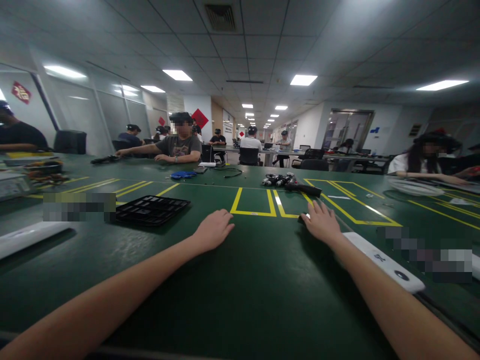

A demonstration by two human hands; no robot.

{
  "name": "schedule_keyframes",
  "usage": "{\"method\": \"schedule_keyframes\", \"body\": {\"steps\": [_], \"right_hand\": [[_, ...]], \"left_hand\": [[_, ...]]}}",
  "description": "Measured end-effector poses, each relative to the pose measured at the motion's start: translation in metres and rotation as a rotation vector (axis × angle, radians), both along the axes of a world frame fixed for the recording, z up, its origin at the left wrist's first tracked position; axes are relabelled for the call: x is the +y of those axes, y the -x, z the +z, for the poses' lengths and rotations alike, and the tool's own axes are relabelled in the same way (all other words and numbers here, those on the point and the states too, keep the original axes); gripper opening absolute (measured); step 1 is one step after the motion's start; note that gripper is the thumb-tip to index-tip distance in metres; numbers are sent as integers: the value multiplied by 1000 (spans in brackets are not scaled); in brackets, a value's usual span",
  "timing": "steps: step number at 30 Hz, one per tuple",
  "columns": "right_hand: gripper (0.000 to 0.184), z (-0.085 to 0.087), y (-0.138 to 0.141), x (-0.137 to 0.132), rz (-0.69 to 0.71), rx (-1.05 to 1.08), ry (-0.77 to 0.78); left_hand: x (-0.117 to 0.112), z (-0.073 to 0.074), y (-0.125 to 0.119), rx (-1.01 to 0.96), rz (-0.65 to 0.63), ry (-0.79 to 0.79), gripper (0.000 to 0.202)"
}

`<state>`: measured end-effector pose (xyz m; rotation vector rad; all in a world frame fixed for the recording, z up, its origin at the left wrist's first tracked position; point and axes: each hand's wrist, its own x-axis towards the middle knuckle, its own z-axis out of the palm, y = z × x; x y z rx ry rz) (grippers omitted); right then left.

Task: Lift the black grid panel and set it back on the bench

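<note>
My left hand [213, 230] lies on the green table [232, 285], fingers stretched forward and nothing visible in them. The yellow tape outlines are just ahead of its fingertips. Farther right, my right hand [322, 222] rests with its fingers apart over a small dark item [302, 218] with a pale edge. Most of that item is hidden under the hand, so I cannot tell what it is. Beside my right forearm lies a long white device [378, 257] with a logo and a dark round spot, partly covered by the arm.
Left of my left hand lies a black gridded tray [152, 210]. A white bar [32, 237] is at the far left. Ahead are a black cylinder [303, 189], a bundle of metal-and-black parts [277, 179] and a blue item [183, 175]. A person [180, 145] sits across the table.
</note>
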<state>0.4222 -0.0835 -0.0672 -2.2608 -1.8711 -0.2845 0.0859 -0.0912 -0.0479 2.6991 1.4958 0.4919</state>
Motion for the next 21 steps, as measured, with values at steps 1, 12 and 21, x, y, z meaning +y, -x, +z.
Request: {"method": "schedule_keyframes", "body": {"steps": [1,12,21], "right_hand": [[60,-2,-6,0,-36,-1,16],[54,-13,-15,1,-38,-25,92],[48,-11,-15,-3,-26,-10,93]], "left_hand": [[5,2,5,16,64,-38,37],[31,-9,31,-105,126,100,11],[57,44,100,-1155,477,276,23]]}}
